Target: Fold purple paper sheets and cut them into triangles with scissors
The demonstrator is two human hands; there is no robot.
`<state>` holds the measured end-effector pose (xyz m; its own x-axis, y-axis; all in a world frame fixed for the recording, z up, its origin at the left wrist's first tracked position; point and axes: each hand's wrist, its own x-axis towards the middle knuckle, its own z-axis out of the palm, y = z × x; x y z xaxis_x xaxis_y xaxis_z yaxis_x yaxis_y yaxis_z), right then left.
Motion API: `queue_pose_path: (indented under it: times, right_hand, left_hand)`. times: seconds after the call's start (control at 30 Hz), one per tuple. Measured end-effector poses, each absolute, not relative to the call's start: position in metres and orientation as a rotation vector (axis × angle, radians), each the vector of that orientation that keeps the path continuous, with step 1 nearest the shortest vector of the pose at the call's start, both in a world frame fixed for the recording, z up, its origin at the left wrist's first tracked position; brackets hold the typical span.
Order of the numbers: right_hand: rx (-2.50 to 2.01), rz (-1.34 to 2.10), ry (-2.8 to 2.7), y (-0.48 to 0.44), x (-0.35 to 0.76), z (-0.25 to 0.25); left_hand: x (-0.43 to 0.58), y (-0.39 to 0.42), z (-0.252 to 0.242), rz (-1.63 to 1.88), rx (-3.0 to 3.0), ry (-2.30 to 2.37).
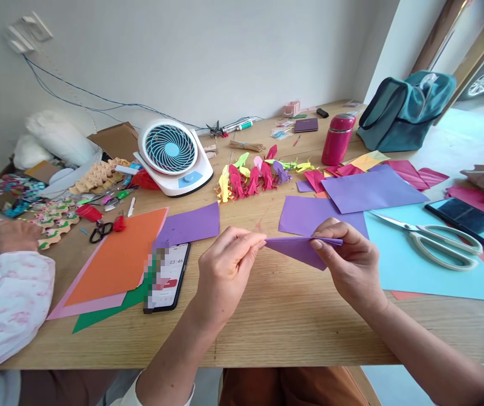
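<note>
A folded purple paper [298, 250] is held above the wooden table [284, 316] between both my hands. My left hand [227, 268] pinches its left tip with thumb and fingers closed. My right hand [349, 262] grips its right end, fingers pressed along the top fold. Flat purple sheets [309, 214] lie just behind the folded piece, and another purple sheet [191, 224] lies behind my left hand.
A phone [169, 276] lies left of my left hand beside orange paper [119, 259]. White scissors [440, 239] rest on light blue paper [414, 265]. Folded paper figures [254, 175], a small fan [172, 152], a pink bottle [337, 138] and a teal bag [406, 110] stand farther back. Another person's sleeve [9, 304] is at far left.
</note>
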<state>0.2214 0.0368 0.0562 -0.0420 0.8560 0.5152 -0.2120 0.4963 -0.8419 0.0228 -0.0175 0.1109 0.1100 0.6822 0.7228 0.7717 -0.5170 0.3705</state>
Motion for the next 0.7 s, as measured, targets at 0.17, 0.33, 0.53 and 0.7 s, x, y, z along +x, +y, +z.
queue_pose_path:
  times: [0.17, 0.33, 0.53, 0.7]
  right_hand:
    - [-0.633, 0.961, -1.339, 0.0362, 0.2212, 0.0563]
    - [-0.611, 0.964, -1.349, 0.0354, 0.2215, 0.0576]
    - [-0.605, 0.96, -1.36, 0.0351, 0.2215, 0.0587]
    - [-0.599, 0.957, -1.364, 0.0354, 0.2215, 0.0587]
  left_hand:
    - [0.0259, -0.0174, 0.1107, -1.458, -2.301, -1.53]
    - [0.0272, -0.0168, 0.1107, -1.417, -2.274, -1.501]
    - [0.0297, -0.0154, 0.1092, -1.497, -2.322, -1.524]
    - [0.0318, -0.0142, 0.108, -1.48, -2.311, -1.443]
